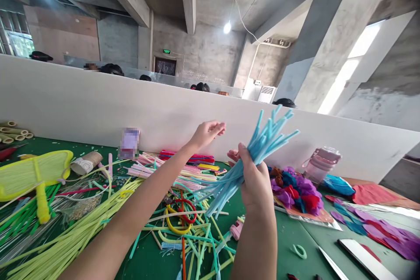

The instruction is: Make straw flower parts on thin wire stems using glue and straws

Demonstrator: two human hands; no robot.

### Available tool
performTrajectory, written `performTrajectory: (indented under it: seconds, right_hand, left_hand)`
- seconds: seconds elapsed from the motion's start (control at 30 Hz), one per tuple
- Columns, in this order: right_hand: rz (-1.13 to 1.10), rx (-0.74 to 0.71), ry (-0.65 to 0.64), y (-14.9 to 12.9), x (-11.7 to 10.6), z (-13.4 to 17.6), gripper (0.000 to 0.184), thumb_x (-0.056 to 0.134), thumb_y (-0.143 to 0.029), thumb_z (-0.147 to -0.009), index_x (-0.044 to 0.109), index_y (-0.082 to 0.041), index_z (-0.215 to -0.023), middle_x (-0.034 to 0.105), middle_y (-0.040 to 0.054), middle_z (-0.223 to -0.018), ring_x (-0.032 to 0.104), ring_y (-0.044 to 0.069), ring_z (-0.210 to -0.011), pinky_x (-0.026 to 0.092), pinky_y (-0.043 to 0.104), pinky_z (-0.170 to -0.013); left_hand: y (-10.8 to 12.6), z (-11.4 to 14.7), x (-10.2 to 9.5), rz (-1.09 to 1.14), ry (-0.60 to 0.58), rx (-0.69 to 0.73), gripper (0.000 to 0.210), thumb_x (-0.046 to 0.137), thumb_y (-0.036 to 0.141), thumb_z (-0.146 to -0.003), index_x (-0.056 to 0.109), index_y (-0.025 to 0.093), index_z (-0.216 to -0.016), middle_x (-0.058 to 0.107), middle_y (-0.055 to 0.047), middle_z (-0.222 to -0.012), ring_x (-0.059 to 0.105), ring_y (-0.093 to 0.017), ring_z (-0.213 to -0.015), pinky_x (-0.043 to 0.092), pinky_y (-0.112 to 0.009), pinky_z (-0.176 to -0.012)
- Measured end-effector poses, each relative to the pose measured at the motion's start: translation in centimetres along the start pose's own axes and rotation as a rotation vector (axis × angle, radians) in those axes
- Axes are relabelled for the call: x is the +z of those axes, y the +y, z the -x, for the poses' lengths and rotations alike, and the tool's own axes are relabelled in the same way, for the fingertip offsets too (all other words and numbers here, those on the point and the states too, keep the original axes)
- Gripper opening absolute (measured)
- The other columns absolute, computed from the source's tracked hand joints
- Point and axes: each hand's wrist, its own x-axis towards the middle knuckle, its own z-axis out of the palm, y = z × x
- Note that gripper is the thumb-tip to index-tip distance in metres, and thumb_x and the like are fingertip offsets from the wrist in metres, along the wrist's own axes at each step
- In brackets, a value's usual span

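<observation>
White partition (82, 96) at twelve o'clock is cutting off heads (112, 69) beyond. Fingers of the right hand (256, 177) are gripping blue stems (264, 142) at one o'clock. Fingers of the left hand (209, 133) are pressing together, contents unclear; left forearm (141, 205) is interrupting pink stems (197, 176).

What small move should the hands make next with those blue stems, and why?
Perhaps bring the left hand over to even the tips: the right hand alone grips the blue stems, whose upper ends fan out unevenly, while the left is raised apart from them.
</observation>
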Motion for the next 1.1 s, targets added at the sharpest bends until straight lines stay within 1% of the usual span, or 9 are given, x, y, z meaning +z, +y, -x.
performTrajectory:
  seconds: [0.07,0.13,0.27,0.5,0.63,0.77,0.83,0.93,1.1]
  right_hand:
    - [-0.118,0.028,-0.068,-0.3,0.0,0.2,0.035,0.088,-0.045,-0.066,0.066,-0.018,-0.074,0.070,0.0023,-0.076,0.065,0.017,-0.073,0.052,0.027,-0.066]
    - [-0.219,0.038,-0.171,-0.8,0.0,0.5,0.035,0.088,-0.043,-0.068,0.064,-0.018,-0.073,0.061,-0.0029,-0.062,0.059,0.012,-0.059,0.050,0.024,-0.060]
    - [-0.228,0.021,-0.297,-1.2,0.0,0.9,0.032,0.080,-0.047,-0.078,0.069,-0.017,-0.084,0.031,-0.0132,-0.039,0.024,0.003,-0.036,0.034,0.019,-0.042]
    - [-0.142,-0.061,-0.126,-1.2,-0.2,0.5,0.036,0.081,-0.050,-0.076,0.069,-0.016,-0.080,0.034,-0.0112,-0.041,0.029,0.004,-0.038,0.034,0.019,-0.044]
    - [-0.118,-0.058,-0.108,-1.0,-0.5,0.3,0.034,0.080,-0.049,-0.078,0.070,-0.017,-0.081,0.037,-0.0105,-0.044,0.031,0.004,-0.040,0.037,0.019,-0.046]
    - [-0.106,-0.075,-0.058,-0.5,-0.4,-0.1,0.033,0.082,-0.047,-0.075,0.071,-0.016,-0.081,0.045,-0.0076,-0.048,0.039,0.005,-0.044,0.037,0.020,-0.047]
    - [-0.121,-0.092,-0.022,-0.6,-0.2,-0.2,0.033,0.084,-0.046,-0.073,0.072,-0.016,-0.082,0.049,-0.0057,-0.052,0.044,0.007,-0.047,0.037,0.019,-0.047]
    - [-0.166,-0.108,-0.025,-1.2,0.5,0.5,0.033,0.085,-0.044,-0.073,0.074,-0.015,-0.083,0.045,-0.0074,-0.051,0.037,0.005,-0.045,0.032,0.019,-0.045]
    - [-0.202,-0.155,-0.130,-2.9,2.2,3.5,0.032,0.087,-0.040,-0.072,0.074,-0.016,-0.090,0.037,-0.0097,-0.048,0.030,0.004,-0.044,0.026,0.020,-0.043]
  left_hand:
    - [-3.9,0.3,0.8,-0.168,-0.039,-0.131,0.033,0.054,0.042,-0.101,0.065,0.015,-0.115,0.069,-0.010,-0.114,0.068,-0.022,-0.102,0.057,-0.043,-0.089]
    - [-7.7,1.4,1.7,-0.321,-0.106,-0.238,0.032,0.062,0.036,-0.097,0.063,0.016,-0.122,0.065,-0.010,-0.123,0.066,-0.024,-0.105,0.057,-0.045,-0.090]
    - [-13.3,4.0,4.0,-0.540,-0.191,-0.366,0.036,0.064,0.034,-0.096,0.060,0.017,-0.127,0.063,-0.011,-0.128,0.065,-0.025,-0.109,0.057,-0.047,-0.091]
    - [-16.7,4.4,5.7,-0.665,-0.164,-0.397,0.038,0.064,0.034,-0.096,0.060,0.017,-0.129,0.060,-0.012,-0.133,0.062,-0.027,-0.115,0.054,-0.050,-0.095]
    - [-16.4,3.9,4.0,-0.555,-0.103,-0.341,0.037,0.064,0.034,-0.096,0.060,0.017,-0.128,0.062,-0.012,-0.130,0.064,-0.026,-0.111,0.055,-0.049,-0.093]
    - [-14.7,3.5,0.0,-0.343,0.011,-0.242,0.033,0.064,0.035,-0.096,0.062,0.016,-0.123,0.065,-0.010,-0.121,0.066,-0.024,-0.104,0.056,-0.046,-0.090]
    - [-12.8,3.7,-2.5,-0.208,0.091,-0.169,0.033,0.066,0.036,-0.093,0.062,0.016,-0.119,0.068,-0.009,-0.113,0.067,-0.024,-0.102,0.054,-0.047,-0.092]
    - [-8.9,5.1,-5.8,0.023,0.200,-0.045,0.032,0.067,0.039,-0.091,0.057,0.020,-0.114,0.069,-0.007,-0.114,0.066,-0.024,-0.110,0.052,-0.039,-0.098]
    - [-2.7,10.4,-8.4,0.298,0.270,0.038,0.040,0.064,0.048,-0.091,0.053,0.022,-0.119,0.071,-0.006,-0.108,0.069,-0.023,-0.099,0.056,-0.033,-0.085]
